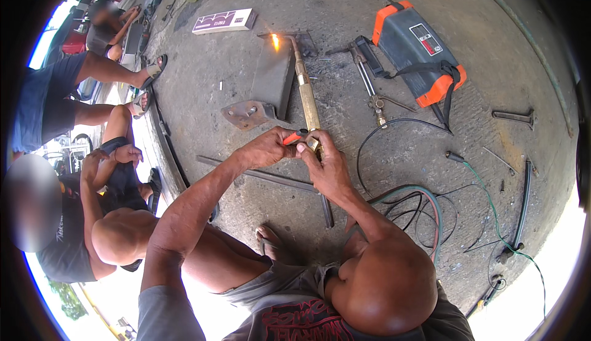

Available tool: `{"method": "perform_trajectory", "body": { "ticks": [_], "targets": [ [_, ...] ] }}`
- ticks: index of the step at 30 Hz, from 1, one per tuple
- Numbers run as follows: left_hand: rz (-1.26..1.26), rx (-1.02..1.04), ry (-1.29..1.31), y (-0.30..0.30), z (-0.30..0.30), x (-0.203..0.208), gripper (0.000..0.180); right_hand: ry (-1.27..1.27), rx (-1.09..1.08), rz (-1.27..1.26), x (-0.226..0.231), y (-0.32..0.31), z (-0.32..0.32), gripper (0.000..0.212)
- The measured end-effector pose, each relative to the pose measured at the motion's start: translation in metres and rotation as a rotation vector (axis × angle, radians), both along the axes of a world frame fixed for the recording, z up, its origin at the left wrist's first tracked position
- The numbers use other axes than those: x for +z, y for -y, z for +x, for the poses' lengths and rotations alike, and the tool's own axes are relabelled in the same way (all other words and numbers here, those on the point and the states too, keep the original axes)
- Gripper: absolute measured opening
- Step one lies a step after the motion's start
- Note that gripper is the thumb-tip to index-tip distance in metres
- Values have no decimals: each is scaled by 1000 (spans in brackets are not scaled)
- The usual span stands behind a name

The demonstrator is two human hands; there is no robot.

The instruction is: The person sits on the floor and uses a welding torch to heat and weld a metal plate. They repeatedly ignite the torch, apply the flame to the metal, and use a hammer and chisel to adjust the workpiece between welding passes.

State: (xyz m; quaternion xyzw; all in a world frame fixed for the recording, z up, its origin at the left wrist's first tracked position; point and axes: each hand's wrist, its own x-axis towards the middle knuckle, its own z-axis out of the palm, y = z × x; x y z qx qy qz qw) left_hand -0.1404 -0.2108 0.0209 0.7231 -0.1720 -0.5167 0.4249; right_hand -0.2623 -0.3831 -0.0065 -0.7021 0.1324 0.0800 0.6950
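Note:
A brass gas torch (309,104) points away from me, a bright orange flame (275,41) burning by its bent tip. My right hand (328,164) is closed around the valve end of the torch, its thumb and fingers at the brass fittings. Close beside it, my left hand (266,149) grips a small orange stick-like thing with a dark end (295,136), possibly a lighter. The torch tip lies over a dark flat metal plate (306,44) at the far end of a grey block (275,73). A rusty bracket with holes (249,114) sits against the block's near end.
A black-and-orange welding machine (417,55) stands at right. Near it lie a cutting torch (372,95), a hammer-like tool (514,117) and looping cables (425,202). A white-and-purple box (224,21) lies beyond the block; a metal bar (280,180) crosses the floor. Other people sit and stand at left.

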Motion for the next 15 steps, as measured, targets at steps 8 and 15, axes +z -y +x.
{"method": "perform_trajectory", "body": {
  "ticks": [8,15],
  "targets": [
    [61,-7,20,-1,0,-2,17,-16,-12,12,3,-1,0,28],
    [58,-10,41,1,-1,0,15,-29,2,-6,2,0,1,28]
  ]
}}
